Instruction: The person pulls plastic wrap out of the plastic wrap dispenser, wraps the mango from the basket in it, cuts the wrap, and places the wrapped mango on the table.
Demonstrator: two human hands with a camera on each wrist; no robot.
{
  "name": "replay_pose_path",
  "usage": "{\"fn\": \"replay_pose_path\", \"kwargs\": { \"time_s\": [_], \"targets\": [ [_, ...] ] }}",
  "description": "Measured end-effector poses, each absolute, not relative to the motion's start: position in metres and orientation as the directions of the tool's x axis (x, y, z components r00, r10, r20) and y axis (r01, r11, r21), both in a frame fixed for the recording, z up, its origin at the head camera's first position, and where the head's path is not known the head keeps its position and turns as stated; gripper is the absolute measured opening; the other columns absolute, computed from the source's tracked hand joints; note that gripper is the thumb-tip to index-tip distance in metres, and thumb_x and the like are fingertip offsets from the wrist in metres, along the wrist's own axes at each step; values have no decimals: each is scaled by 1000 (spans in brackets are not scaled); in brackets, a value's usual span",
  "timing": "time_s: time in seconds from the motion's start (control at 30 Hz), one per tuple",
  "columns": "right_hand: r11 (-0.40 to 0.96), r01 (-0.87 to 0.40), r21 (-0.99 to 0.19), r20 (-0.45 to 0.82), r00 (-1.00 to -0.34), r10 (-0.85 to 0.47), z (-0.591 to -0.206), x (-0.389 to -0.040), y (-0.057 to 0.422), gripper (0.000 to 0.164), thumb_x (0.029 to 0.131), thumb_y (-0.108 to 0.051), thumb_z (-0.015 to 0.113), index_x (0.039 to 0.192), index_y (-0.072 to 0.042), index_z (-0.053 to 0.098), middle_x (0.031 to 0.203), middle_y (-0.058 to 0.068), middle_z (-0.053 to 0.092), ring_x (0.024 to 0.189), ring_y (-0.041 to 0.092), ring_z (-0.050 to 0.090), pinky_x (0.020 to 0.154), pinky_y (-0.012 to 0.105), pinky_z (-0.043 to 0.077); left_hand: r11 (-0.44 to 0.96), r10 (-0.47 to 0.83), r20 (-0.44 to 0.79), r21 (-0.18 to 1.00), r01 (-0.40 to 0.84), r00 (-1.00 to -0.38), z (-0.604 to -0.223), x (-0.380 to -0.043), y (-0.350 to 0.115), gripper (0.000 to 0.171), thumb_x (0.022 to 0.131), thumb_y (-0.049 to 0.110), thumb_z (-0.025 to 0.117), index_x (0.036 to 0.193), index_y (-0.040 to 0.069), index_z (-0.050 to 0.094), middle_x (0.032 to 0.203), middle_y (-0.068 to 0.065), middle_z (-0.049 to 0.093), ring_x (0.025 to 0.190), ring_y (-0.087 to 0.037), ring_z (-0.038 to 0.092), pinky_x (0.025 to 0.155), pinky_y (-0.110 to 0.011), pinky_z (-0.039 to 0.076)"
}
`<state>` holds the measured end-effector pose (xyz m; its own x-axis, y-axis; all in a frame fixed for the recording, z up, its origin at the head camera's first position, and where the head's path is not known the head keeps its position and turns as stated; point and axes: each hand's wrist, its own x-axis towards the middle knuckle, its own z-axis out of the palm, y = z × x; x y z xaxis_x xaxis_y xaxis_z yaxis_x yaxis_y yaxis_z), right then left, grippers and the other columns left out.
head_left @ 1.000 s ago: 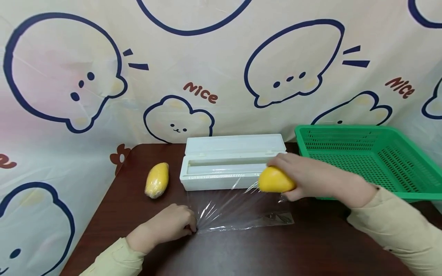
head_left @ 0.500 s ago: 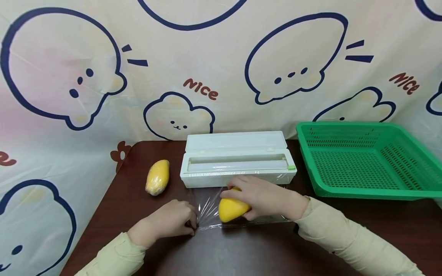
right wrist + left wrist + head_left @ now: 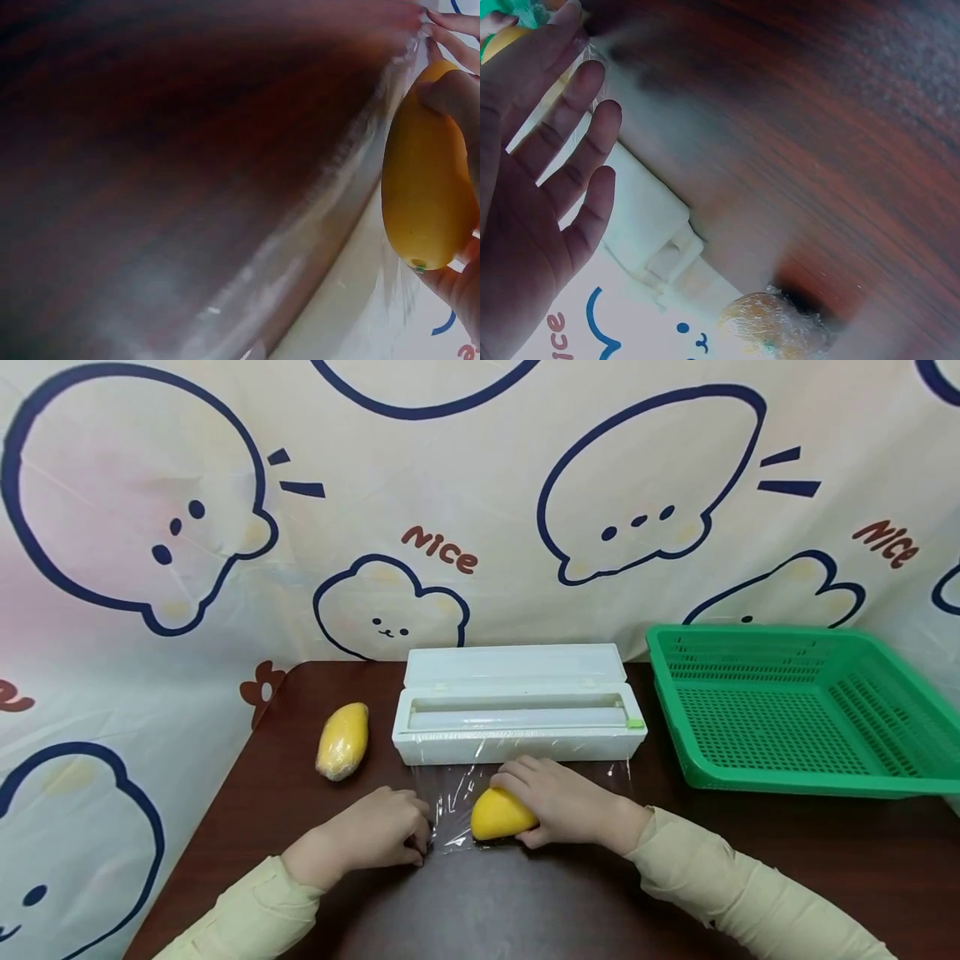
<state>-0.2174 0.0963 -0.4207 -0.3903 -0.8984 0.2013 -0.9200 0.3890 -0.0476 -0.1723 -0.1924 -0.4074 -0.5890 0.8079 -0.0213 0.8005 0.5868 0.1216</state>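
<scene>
My right hand [image 3: 558,802] grips an unwrapped yellow mango [image 3: 501,815] over a sheet of plastic wrap [image 3: 457,806]. The right wrist view shows the mango [image 3: 427,172] long and smooth, stem end toward the bottom, fingers and thumb around it. The sheet runs from a white dispenser box [image 3: 517,748] toward the person. At its near left corner, my left hand [image 3: 375,829] pinches the film between thumb and forefinger. In the left wrist view the other fingers of the left hand [image 3: 540,172] stand apart, fairly straight. A second mango [image 3: 342,742], wrapped in film, lies left of the box.
The dispenser's lid [image 3: 517,667] stands raised behind its film roll [image 3: 517,718]; a green slider [image 3: 634,723] sits at the right end. A green plastic basket [image 3: 795,781] is at the right. Behind the dark wooden table [image 3: 525,910] hangs a printed cloth [image 3: 480,460].
My right hand has carried the mango left and down, from beside the box's right end to low over the film. The left hand has stayed at the film's corner.
</scene>
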Motion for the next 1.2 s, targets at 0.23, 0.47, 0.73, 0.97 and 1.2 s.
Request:
{"fn": "replay_pose_path", "kwargs": {
  "time_s": [0.23, 0.47, 0.73, 0.97, 1.2],
  "targets": [
    [413, -910, -41, 174, -414, -893, -428, -216, 94, 68, 80, -46, 71, 131, -8, 46, 122, 2, 53, 109, 19, 47, 91, 34, 46, 585, 809, -31, 137, 799, -587, -406, -173, -193, 15, 70, 28, 84, 69, 31, 70, 80, 19, 56, 80, -6, 53, 62, -27, 45],
    [439, -895, -82, 142, -447, -883, -428, -214, 92, 69, 84, -51, 68, 136, -10, 46, 125, 4, 51, 109, 19, 48, 92, 34, 46, 589, 807, -35, 142, 796, -590, -408, -173, -193, 15, 70, 29, 84, 70, 31, 70, 78, 20, 55, 80, -6, 52, 62, -28, 44],
    [468, -878, -102, 147, -479, -866, -420, -212, 92, 70, 80, -51, 75, 135, -16, 52, 120, 4, 48, 103, 18, 49, 78, 34, 52, 606, 795, -86, 148, 781, -601, -406, -172, -190, 19, 68, 31, 85, 76, 28, 68, 81, 18, 55, 82, -6, 53, 62, -30, 43],
    [483, -873, -61, 170, -486, -857, -413, -212, 92, 72, 77, -50, 78, 132, -10, 54, 111, 3, 52, 98, 17, 49, 78, 31, 51, 612, 790, -87, 146, 777, -607, -407, -167, -186, 25, 66, 29, 86, 74, 28, 62, 78, 16, 46, 82, -8, 52, 62, -29, 42],
    [458, -888, -37, 205, -456, -866, -412, -216, 93, 63, 73, -50, 80, 118, -13, 56, 97, 0, 48, 86, 15, 48, 72, 30, 50, 557, 821, 98, 79, 827, -563, -405, -168, -182, 27, 69, 18, 83, 71, 28, 59, 81, 14, 46, 81, -9, 51, 58, -24, 39]
  ]
}}
